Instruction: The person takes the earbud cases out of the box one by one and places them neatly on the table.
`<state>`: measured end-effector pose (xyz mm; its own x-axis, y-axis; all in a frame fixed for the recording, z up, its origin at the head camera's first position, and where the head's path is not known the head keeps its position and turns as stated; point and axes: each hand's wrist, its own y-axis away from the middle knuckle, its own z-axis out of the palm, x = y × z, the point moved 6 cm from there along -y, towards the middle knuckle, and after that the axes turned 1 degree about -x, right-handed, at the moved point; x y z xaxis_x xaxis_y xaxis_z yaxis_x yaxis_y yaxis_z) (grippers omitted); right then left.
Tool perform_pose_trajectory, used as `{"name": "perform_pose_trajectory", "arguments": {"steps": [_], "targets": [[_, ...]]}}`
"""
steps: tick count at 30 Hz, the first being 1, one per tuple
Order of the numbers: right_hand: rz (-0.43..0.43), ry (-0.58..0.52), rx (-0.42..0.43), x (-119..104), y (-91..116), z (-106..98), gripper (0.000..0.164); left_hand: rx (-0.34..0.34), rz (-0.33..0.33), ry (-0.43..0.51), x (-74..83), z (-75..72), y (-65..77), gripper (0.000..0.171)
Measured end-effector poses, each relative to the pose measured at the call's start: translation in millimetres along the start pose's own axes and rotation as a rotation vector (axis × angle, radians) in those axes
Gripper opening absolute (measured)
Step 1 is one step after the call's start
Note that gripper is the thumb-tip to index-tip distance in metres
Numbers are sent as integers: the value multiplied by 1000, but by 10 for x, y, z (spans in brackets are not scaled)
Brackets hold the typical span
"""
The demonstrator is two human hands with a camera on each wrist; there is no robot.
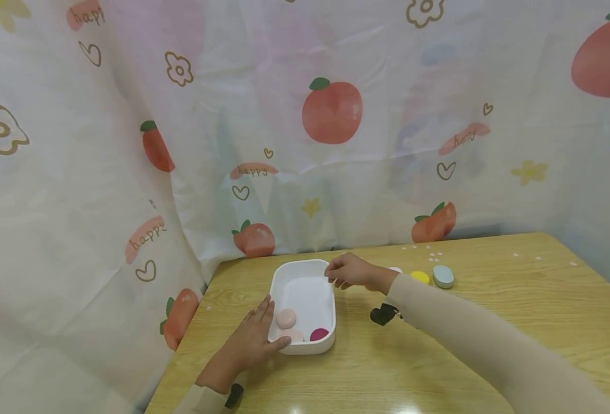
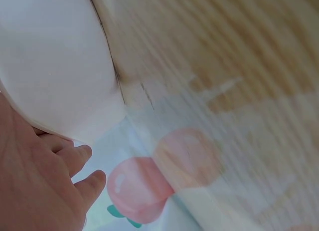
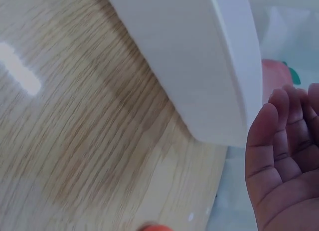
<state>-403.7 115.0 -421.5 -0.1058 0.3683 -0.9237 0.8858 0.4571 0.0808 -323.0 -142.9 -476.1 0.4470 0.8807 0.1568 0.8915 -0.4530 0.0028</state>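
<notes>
A deep white tray (image 1: 305, 270) with rounded corners stands on the table. Two pale pink round pieces (image 1: 286, 318) and a magenta piece (image 1: 319, 334) lie at its near end. My left hand (image 1: 255, 339) rests against the tray's near left corner, fingers along the outer left wall and thumb by the near rim. The left wrist view shows these fingers (image 2: 82, 158) at the white wall. Over the far right rim hangs my right hand (image 1: 351, 270), its fingers (image 3: 260, 126) loosely bent. No object shows in its visible palm.
Right of the tray, partly behind the right forearm, are a yellow round piece (image 1: 420, 278), a pale mint oval piece (image 1: 443, 276) and a whitish piece (image 1: 395, 269). Small white petal-like bits (image 1: 434, 257) dot the back of the wooden table (image 1: 377, 368). A fruit-print curtain (image 1: 284, 126) hangs behind.
</notes>
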Motion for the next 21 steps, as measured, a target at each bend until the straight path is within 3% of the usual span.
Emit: {"name": "perform_pose_trajectory", "arguments": {"steps": [7, 14, 21], "targets": [[38, -45, 2, -70, -129, 137, 20, 7, 4, -1, 2, -10, -3, 104], [20, -92, -38, -111, -284, 376, 20, 19, 4, 1, -33, -14, 11, 105], [30, -119, -49, -107, -365, 586, 18, 56, 52, -18, -47, 2, -18, 104]]}}
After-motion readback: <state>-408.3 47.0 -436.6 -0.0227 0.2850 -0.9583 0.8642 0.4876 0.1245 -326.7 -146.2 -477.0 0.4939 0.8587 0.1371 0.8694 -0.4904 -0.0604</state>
